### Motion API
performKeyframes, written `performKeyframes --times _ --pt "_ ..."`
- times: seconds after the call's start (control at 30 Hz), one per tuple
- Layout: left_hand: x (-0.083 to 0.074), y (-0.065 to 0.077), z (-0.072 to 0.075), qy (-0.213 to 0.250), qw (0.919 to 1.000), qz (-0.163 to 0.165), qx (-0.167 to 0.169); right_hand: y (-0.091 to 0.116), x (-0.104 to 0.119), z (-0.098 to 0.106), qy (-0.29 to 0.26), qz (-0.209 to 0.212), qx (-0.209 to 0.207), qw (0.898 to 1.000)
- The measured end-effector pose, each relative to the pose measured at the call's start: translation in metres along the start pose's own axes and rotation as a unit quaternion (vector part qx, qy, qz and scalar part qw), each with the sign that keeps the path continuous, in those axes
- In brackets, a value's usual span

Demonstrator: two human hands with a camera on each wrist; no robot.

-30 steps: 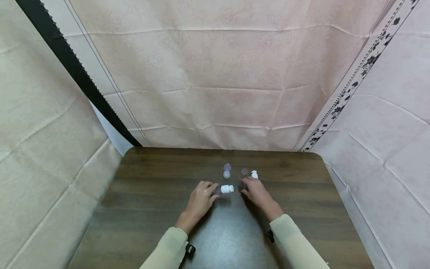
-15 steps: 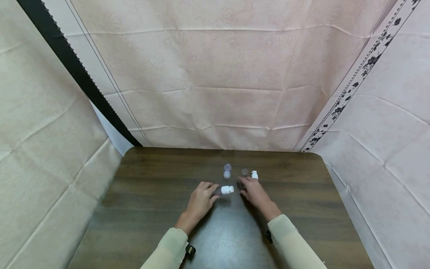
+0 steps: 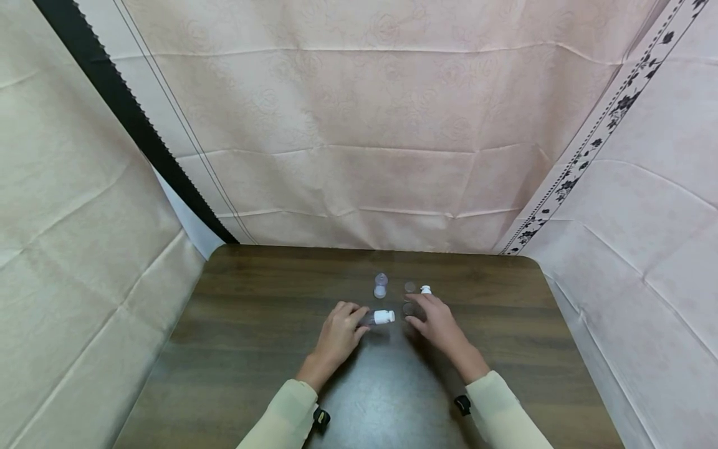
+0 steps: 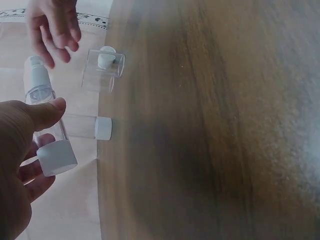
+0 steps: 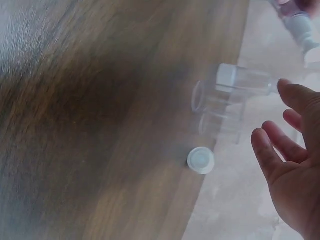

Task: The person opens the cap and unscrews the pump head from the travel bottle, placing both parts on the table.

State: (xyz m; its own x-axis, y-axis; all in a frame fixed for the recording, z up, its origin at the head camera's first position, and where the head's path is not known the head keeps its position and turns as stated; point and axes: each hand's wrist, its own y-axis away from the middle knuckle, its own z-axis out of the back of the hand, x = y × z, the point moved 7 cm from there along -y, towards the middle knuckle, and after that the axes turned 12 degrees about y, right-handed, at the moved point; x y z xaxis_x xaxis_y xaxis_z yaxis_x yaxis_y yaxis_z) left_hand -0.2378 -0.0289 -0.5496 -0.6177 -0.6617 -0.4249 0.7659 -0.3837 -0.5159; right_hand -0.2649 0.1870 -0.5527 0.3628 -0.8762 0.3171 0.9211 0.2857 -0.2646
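My left hand (image 3: 338, 333) grips a clear bottle (image 4: 57, 157) with a white base and a white pump top (image 3: 384, 317). It is held tilted, its pump pointing toward the right hand. My right hand (image 3: 437, 321) has its fingers apart with nothing between them in the right wrist view. Just beside those fingers, a clear cap (image 3: 407, 308) stands on the table, and a second clear cap (image 3: 409, 287) is behind it. A white pump top (image 3: 426, 289) shows past the right hand, which partly covers it.
Another clear bottle (image 3: 380, 285) with a white base stands toward the back of the brown wooden table (image 3: 252, 299). Pale cloth (image 3: 359, 125) hangs behind the table's far edge, with more cloth at both sides.
My right hand has let go of the nearer clear cap and drawn off to the right, its fingers spreading. The left hand still grips the bottle, barely moved.
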Motion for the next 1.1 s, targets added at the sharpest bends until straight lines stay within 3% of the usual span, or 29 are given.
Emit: performKeyframes --times 0.23,0.43,0.67,0.87,1.1 --pt "-0.008 -0.006 -0.002 -0.015 0.9998 -0.015 -0.001 0.010 0.010 0.013 -0.026 0.017 -0.016 0.999" --pt "-0.014 -0.009 -0.006 -0.030 0.9994 -0.011 0.014 0.017 0.016 0.014 -0.085 -0.001 -0.003 0.996" --pt "-0.022 -0.010 -0.012 -0.050 0.9979 -0.035 0.024 0.019 0.016 0.000 -0.210 -0.060 0.044 0.975" --pt "-0.030 -0.010 -0.011 -0.055 0.9967 -0.059 0.010 0.021 0.017 -0.010 -0.207 -0.104 0.063 0.971" --pt "-0.033 -0.009 -0.013 -0.054 0.9969 -0.056 0.013 0.021 0.017 -0.011 -0.217 -0.102 0.053 0.969"
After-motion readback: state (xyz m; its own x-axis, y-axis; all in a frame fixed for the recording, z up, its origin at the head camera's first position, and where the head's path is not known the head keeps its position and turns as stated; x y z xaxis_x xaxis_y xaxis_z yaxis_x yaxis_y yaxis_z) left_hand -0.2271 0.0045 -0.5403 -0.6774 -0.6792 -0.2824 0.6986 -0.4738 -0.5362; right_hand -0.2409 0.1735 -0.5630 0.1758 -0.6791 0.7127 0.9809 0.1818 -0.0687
